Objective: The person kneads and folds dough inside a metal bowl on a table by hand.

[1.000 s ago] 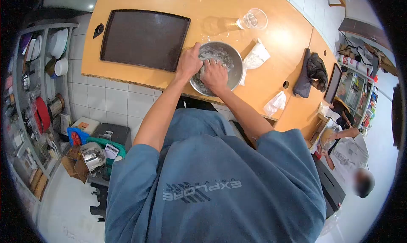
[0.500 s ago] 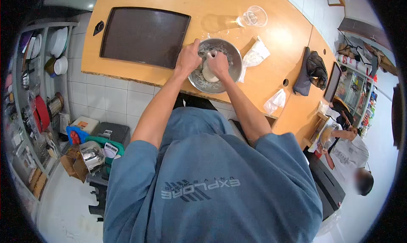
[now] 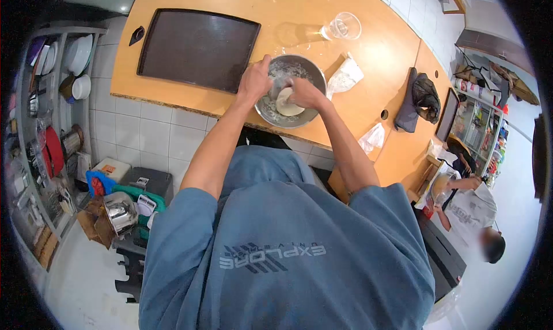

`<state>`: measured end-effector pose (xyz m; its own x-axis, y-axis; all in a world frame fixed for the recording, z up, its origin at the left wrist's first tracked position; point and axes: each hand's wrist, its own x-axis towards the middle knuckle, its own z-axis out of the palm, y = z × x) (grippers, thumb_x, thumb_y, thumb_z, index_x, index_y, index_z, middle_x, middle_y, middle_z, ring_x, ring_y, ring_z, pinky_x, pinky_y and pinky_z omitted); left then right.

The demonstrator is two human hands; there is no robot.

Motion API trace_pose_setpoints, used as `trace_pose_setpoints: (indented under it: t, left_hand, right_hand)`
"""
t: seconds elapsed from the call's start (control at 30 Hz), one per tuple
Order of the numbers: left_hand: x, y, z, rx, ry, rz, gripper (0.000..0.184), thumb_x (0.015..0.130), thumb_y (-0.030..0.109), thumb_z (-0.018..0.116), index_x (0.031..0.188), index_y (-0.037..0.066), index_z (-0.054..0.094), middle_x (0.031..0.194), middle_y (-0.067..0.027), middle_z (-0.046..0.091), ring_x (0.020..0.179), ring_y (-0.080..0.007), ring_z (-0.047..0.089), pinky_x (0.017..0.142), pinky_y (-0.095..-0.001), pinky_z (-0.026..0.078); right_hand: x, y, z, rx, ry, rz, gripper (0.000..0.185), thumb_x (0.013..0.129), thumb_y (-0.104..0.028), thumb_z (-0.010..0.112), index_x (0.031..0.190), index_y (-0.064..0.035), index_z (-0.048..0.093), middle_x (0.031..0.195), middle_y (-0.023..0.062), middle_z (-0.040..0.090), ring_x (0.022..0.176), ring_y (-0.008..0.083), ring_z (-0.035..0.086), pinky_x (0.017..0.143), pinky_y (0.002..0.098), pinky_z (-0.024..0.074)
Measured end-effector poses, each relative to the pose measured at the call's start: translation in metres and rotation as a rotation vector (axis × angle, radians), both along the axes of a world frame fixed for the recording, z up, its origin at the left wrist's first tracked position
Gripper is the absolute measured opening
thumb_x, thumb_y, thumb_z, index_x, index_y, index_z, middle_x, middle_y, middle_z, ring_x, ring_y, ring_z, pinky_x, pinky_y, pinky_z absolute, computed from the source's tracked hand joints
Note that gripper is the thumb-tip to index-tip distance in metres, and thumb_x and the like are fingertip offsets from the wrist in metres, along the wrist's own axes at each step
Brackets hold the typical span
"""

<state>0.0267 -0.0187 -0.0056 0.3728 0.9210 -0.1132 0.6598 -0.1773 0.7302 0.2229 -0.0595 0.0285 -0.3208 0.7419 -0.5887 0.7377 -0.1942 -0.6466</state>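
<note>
A steel mixing bowl (image 3: 315, 76) with floury walls sits near the table's front edge. My left hand (image 3: 256, 81) is closed on the bowl's left rim. Inside lies a pale, rounded lump of dough (image 3: 288, 104). My right hand (image 3: 305, 93) reaches over the right rim, its bent fingers at the upper edge of the dough; the fingertips are blurred, so whether they grip it I cannot tell.
A dark baking tray (image 3: 199, 50) lies left of the bowl. To the right are a clear cup (image 3: 344, 27), an opened white bag (image 3: 345, 76), a small plastic bag (image 3: 373, 138) and a black bundle (image 3: 426, 102). Another person (image 3: 469, 209) works at far right.
My right hand has shifted right and its fingers have moved off the top of the dough, which now shows more fully. My left hand stays on the rim.
</note>
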Motion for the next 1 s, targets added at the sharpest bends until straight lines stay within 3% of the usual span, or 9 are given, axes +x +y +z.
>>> trace_pose_setpoints:
  t: [0.13, 0.23, 0.33, 0.47, 0.57, 0.67, 0.77, 1.0]
  left_hand:
    - [0.001, 0.001, 0.006, -0.03, -0.002, 0.019, 0.032, 0.082, -0.002, 0.059, 0.111, 0.0, 0.048, 0.089, -0.0297, 0.068, 0.089, -0.0521, 0.066, 0.076, -0.0589, 0.053]
    - [0.0, 0.002, 0.009, -0.039, -0.023, -0.005, 0.033, 0.081, -0.002, 0.059, 0.112, 0.0, 0.048, 0.09, -0.0301, 0.068, 0.09, -0.0527, 0.065, 0.077, -0.0596, 0.052]
    - [-0.001, 0.001, 0.006, -0.02, -0.039, 0.002, 0.034, 0.08, -0.003, 0.058, 0.112, 0.001, 0.048, 0.09, -0.03, 0.068, 0.089, -0.0525, 0.065, 0.076, -0.0598, 0.052]
    - [0.0, 0.001, 0.0, -0.018, -0.014, -0.002, 0.034, 0.079, -0.003, 0.058, 0.112, 0.001, 0.049, 0.092, -0.0294, 0.068, 0.09, -0.0516, 0.065, 0.078, -0.0586, 0.052]
    - [-0.002, 0.001, 0.002, -0.057, 0.007, -0.003, 0.035, 0.077, -0.001, 0.06, 0.11, 0.001, 0.05, 0.098, -0.0292, 0.068, 0.094, -0.0503, 0.066, 0.081, -0.0564, 0.053]
    - [0.001, -0.001, 0.004, -0.04, 0.008, 0.004, 0.036, 0.076, -0.001, 0.061, 0.11, 0.001, 0.05, 0.097, -0.0285, 0.068, 0.093, -0.0496, 0.066, 0.08, -0.0559, 0.053]
    - [0.001, 0.001, 0.003, -0.022, 0.023, -0.005, 0.035, 0.076, -0.001, 0.061, 0.109, 0.001, 0.049, 0.096, -0.0276, 0.068, 0.091, -0.0488, 0.066, 0.078, -0.056, 0.054]
    - [0.004, 0.001, -0.001, -0.018, -0.013, -0.055, 0.034, 0.078, -0.001, 0.061, 0.11, 0.002, 0.05, 0.097, -0.0278, 0.069, 0.092, -0.049, 0.066, 0.078, -0.0563, 0.054]
  right_hand:
    - [-0.003, 0.004, 0.015, -0.126, 0.051, -0.224, 0.041, 0.073, -0.02, 0.081, 0.108, -0.0017, 0.069, 0.103, 0.0181, 0.073, 0.099, 0.0315, 0.07, 0.088, 0.0412, 0.0528]
    - [-0.012, -0.005, -0.006, -0.036, 0.156, -0.301, 0.043, 0.073, -0.02, 0.08, 0.11, -0.002, 0.07, 0.11, 0.0191, 0.072, 0.105, 0.03, 0.068, 0.091, 0.0401, 0.0522]
    - [-0.02, -0.012, -0.012, 0.054, 0.134, -0.2, 0.047, 0.073, -0.019, 0.078, 0.116, -0.0013, 0.069, 0.115, 0.021, 0.07, 0.108, 0.031, 0.067, 0.094, 0.0399, 0.0514]
    - [-0.015, -0.007, -0.016, -0.115, 0.071, -0.061, 0.049, 0.076, -0.019, 0.071, 0.121, -0.0004, 0.066, 0.117, 0.0242, 0.07, 0.112, 0.0361, 0.066, 0.096, 0.0429, 0.0517]
    - [-0.009, -0.015, -0.061, 0.196, -0.014, 0.106, 0.038, 0.081, -0.023, 0.068, 0.113, -0.0031, 0.07, 0.113, 0.0211, 0.07, 0.104, 0.0407, 0.068, 0.092, 0.0485, 0.054]
    - [-0.035, -0.028, -0.044, 0.324, -0.366, 0.159, 0.033, 0.082, -0.022, 0.066, 0.109, -0.0039, 0.071, 0.11, 0.0179, 0.069, 0.102, 0.0414, 0.068, 0.09, 0.0544, 0.0536]
    - [-0.057, -0.041, -0.023, 0.505, -0.467, 0.141, 0.032, 0.082, -0.026, 0.066, 0.107, -0.0052, 0.071, 0.112, 0.0171, 0.066, 0.103, 0.0405, 0.066, 0.09, 0.058, 0.0519]
    - [-0.074, -0.057, -0.03, 0.554, -0.551, 0.051, 0.038, 0.087, -0.025, 0.057, 0.118, -0.0061, 0.066, 0.121, 0.0177, 0.062, 0.114, 0.0402, 0.059, 0.093, 0.0571, 0.0492]
